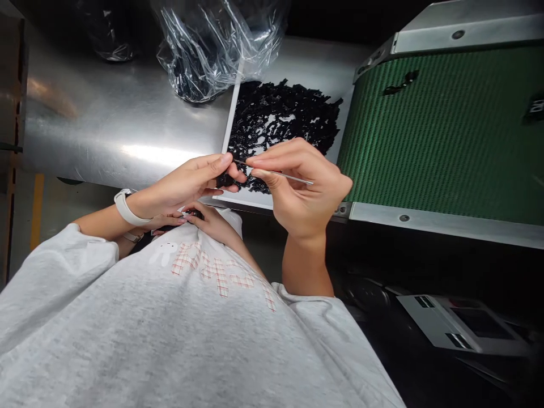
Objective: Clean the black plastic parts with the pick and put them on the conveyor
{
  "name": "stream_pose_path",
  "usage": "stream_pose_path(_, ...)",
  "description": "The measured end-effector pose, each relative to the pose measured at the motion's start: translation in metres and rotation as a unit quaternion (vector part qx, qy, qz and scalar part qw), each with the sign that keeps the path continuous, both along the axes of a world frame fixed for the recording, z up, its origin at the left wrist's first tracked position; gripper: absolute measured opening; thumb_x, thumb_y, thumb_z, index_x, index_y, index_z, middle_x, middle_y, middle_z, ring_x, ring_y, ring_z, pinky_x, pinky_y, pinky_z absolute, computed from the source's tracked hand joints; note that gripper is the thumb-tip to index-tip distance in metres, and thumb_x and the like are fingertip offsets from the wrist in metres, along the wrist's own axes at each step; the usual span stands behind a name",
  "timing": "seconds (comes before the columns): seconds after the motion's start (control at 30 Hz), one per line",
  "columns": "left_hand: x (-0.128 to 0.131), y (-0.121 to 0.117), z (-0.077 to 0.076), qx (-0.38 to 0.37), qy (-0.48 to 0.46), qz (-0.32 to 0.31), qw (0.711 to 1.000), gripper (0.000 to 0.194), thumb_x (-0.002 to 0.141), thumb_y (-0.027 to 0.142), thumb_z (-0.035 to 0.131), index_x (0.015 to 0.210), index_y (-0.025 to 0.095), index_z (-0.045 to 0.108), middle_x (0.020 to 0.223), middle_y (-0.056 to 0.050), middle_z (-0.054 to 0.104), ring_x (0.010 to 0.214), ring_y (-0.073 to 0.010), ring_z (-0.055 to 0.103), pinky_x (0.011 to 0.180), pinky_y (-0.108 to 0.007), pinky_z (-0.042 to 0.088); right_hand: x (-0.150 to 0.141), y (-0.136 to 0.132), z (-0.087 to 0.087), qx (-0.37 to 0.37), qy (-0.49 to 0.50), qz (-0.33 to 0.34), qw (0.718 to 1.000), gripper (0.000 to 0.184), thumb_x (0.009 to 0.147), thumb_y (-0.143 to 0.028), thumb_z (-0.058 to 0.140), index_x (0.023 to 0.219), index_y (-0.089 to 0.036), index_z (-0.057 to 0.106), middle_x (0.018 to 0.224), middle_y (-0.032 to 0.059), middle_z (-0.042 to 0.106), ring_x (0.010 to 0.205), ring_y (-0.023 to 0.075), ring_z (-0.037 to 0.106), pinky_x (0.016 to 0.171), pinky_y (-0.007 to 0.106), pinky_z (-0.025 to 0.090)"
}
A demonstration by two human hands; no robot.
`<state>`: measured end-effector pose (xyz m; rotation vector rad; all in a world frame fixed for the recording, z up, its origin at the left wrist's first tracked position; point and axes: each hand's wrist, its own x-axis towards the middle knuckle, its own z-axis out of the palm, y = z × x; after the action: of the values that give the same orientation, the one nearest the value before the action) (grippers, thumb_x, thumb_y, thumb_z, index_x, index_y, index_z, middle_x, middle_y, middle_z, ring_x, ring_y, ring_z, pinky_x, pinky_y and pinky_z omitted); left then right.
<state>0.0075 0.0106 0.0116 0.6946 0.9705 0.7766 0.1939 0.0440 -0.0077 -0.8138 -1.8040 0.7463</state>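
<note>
Grey sweatshirt (170,334), white watch (125,208) on the left wrist. Left hand (182,184): fingers (225,161) pressed together, pinching a small black scrap (225,180). Right hand (300,192): fingers (266,161) pinching a thin metal pick (295,179), its tip at the scrap. Below the left wrist: further hands (170,221), owner unclear, around a dark piece (193,214). Beyond: black lacy scraps (280,122) heaped on a white board (233,107), steel tabletop (127,124), clear plastic bag (212,48), green conveyor belt (442,133).
</note>
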Motion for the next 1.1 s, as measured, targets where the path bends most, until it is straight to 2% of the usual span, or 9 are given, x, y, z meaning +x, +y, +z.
stream_pose_path(0.17,0.005,-0.007,0.008,-0.004,-0.017,0.006,1.000,0.046,0.089,0.065,0.063,0.083,0.019,0.064,0.090,-0.002,0.067,0.091,-0.0164,0.067,0.086,-0.032,0.054,-0.007,0.002,0.002,0.094,0.069,-0.014,0.993,0.009,0.095,-0.033,0.070,0.087,-0.029,0.070,0.074,-0.0043,0.073,0.070,0.0174,0.069,0.068,0.039,0.056)
stream_pose_path(0.27,0.008,-0.009,0.010,-0.007,-0.026,0.004,1.000,0.046,0.089,0.065,0.062,0.080,0.020,0.062,0.090,-0.003,0.068,0.093,-0.0168,0.067,0.087,-0.031,0.054,-0.008,0.002,0.003,0.124,0.072,-0.024,0.989,0.012,0.096,-0.034,0.068,0.085,-0.028,0.069,0.073,-0.0045,0.072,0.069,0.0166,0.067,0.067,0.038,0.055)
stream_pose_path(0.43,0.015,-0.013,0.008,-0.017,-0.052,0.020,0.998,0.045,0.088,0.065,0.064,0.079,0.020,0.061,0.094,-0.002,0.070,0.094,-0.0170,0.069,0.090,-0.032,0.054,-0.004,0.001,0.004,0.118,0.067,-0.036,0.990,0.016,0.094,-0.041,0.070,0.084,-0.029,0.070,0.074,-0.0036,0.070,0.072,0.0180,0.067,0.070,0.041,0.056)
stream_pose_path(0.57,0.019,-0.015,0.007,-0.019,-0.062,0.031,0.997,0.044,0.089,0.062,0.064,0.082,0.019,0.062,0.098,-0.003,0.071,0.101,-0.0185,0.069,0.096,-0.034,0.052,0.002,0.002,0.006,0.093,0.077,0.004,0.993,0.007,0.093,-0.037,0.071,0.088,-0.032,0.073,0.077,-0.0041,0.073,0.078,0.0198,0.071,0.074,0.043,0.060)
stream_pose_path(0.67,0.020,-0.016,0.009,-0.017,-0.066,0.035,0.997,0.042,0.090,0.060,0.064,0.082,0.019,0.063,0.100,-0.004,0.072,0.104,-0.0196,0.068,0.099,-0.035,0.050,0.003,0.003,0.007,0.102,0.089,0.020,0.991,0.002,0.093,-0.032,0.073,0.091,-0.031,0.074,0.077,-0.0046,0.075,0.080,0.0203,0.073,0.073,0.042,0.061)
stream_pose_path(0.93,0.026,-0.016,0.012,-0.016,-0.068,0.027,0.997,0.039,0.092,0.057,0.063,0.080,0.019,0.063,0.093,-0.001,0.070,0.096,-0.0162,0.067,0.096,-0.033,0.049,-0.002,0.002,0.002,0.142,0.120,-0.042,0.982,0.007,0.092,-0.033,0.074,0.087,-0.030,0.070,0.071,-0.0055,0.069,0.073,0.0177,0.068,0.067,0.038,0.058)
stream_pose_path(1.1,0.027,-0.015,0.011,-0.019,-0.086,0.035,0.996,0.039,0.091,0.057,0.065,0.081,0.020,0.065,0.094,-0.001,0.071,0.096,-0.0163,0.067,0.096,-0.032,0.049,0.001,0.004,0.003,0.124,0.129,-0.014,0.984,0.007,0.091,-0.033,0.075,0.088,-0.030,0.070,0.075,-0.0054,0.071,0.079,0.0194,0.072,0.070,0.041,0.061)
